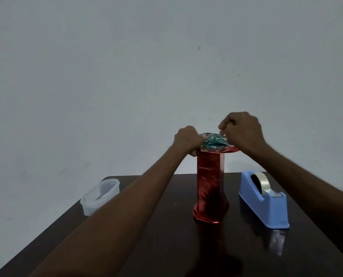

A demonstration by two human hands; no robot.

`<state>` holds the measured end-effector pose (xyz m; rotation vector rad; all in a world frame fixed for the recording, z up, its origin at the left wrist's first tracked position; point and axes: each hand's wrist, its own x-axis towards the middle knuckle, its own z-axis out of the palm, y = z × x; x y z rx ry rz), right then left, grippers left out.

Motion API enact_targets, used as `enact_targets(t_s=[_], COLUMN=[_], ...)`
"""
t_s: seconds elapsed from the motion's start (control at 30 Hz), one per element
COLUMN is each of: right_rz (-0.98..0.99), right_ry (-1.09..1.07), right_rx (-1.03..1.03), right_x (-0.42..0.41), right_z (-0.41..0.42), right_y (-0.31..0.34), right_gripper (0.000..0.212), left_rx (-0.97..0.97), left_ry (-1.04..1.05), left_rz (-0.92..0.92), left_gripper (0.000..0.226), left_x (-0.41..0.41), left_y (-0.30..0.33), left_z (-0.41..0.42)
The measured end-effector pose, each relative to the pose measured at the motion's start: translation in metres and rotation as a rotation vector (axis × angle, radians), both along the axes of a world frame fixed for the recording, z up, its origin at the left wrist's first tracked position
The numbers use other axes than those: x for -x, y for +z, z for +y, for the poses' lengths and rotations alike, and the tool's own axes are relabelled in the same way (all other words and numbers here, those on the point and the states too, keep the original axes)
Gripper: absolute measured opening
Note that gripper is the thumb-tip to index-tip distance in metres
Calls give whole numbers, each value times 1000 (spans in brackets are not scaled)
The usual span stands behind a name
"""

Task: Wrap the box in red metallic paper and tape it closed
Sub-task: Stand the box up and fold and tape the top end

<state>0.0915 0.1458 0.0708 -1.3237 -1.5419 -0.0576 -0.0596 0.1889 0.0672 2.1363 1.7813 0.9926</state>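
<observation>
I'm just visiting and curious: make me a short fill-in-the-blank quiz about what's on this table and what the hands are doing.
1. The box wrapped in red paper stands ____ on the dark table.
2. The tape dispenser to the right of the box is coloured ____.
3. The clear plastic container sits at the table's ____ edge.
4. The left hand and right hand are both working at the ____ end of the box.

Missing words: upright; blue; left; top
</observation>
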Motion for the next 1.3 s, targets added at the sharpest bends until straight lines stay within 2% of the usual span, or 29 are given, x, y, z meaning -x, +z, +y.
enact_targets(t_s=[0.1,0.17,0.27,0.3,0.37,0.43,0.53,0.63,0.87,0.97,1.07,1.13,1.2,1.3], right_rz=[-248,-358,-552,-600,-629,-607,-569,-498,-303,-276,-258,-210,-153,-133], right_ry=[-24,-26,-162,-210,-252,-252,-184,-59,267,325,363,379,380,376], right_rx=[160,140,-16,-28,-52,-86,-126,-134,-2,58,83,76,63,29], right_x=[12,18,25,27,29,29,24,11,-19,-28,-33,-32,-30,-25], right_z=[-2,-3,5,9,15,18,19,12,15,24,25,23,20,18], right_y=[-18,-35,-60,-67,-76,-82,-84,-76,-62,-58,-57,-57,-57,-56], right_gripper=[18,27,58,67,70,63,50,38,34,29,25,21,16,14], left_rx=[119,102,-112,-103,-2,-4,-206,-364,-329,-235,-89,-140,-207,-181], left_ry=[-67,-79,-96,-164,-262,-225,-160,-191,-332,-389,-403,-372,-361,-383], left_rz=[-174,-173,157,243,368,531,690,665,522,468,543,579,512,425], left_gripper=[32,26,24,30,47,60,48,31,15,18,31,25,19,15], left_x=[4,10,29,35,44,45,37,35,23,25,26,24,24,30], left_y=[8,14,24,25,23,17,7,13,49,62,64,62,67,79], left_z=[-8,-14,-10,-9,-6,-4,-1,2,-11,-12,-9,-5,-6,-10])
